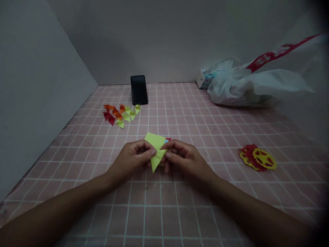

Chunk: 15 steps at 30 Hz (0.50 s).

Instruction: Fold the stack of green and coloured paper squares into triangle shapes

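A partly folded sheet of yellow origami paper point(155, 139) is held between both hands above the middle of the pink gridded table. My left hand point(137, 153) pinches its left side, thumb pressed on the front. On the other side, my right hand point(183, 155) grips a folded flap at the paper's right edge between thumb and fingers. The lower end of the paper tapers to a downward point. Just behind it, a small red and light blue thing point(167, 140) peeks out, mostly hidden by the paper and my right hand.
Small folded paper pieces in red, orange and yellow point(126, 116) lie at the back left. Near them a black phone point(139, 90) leans upright. Red and yellow cut-out discs point(258, 157) sit at right. A white plastic bag point(239, 87) and a patterned box point(204, 79) stand back right.
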Tool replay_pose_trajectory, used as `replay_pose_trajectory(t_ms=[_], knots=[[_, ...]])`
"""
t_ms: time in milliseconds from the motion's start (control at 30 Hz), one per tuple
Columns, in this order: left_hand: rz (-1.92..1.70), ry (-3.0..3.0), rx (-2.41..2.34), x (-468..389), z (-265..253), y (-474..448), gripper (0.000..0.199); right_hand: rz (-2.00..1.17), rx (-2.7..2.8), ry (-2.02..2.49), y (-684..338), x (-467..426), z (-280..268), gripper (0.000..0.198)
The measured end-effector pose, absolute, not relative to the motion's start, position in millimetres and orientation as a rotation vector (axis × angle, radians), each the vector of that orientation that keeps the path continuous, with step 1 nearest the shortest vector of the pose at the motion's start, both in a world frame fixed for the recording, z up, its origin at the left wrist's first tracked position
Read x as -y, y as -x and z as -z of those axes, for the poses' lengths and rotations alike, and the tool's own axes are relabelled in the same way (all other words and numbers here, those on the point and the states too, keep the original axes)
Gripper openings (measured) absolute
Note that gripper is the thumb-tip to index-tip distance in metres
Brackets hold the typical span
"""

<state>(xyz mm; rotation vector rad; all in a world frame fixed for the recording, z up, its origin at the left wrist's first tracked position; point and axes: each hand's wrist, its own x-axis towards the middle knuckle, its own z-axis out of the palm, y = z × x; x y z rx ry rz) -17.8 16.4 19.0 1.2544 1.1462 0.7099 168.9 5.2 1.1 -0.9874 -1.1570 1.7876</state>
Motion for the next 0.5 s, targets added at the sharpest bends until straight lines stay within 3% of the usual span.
replay_pose_trajectory(t_ms=[500], knots=[[-0.604, -1.159, -1.099, -15.3, -19.1, 15.5, 0.018, -1.670, 1.238, 1.046, -165.2, -2.4, 2.0, 0.003]])
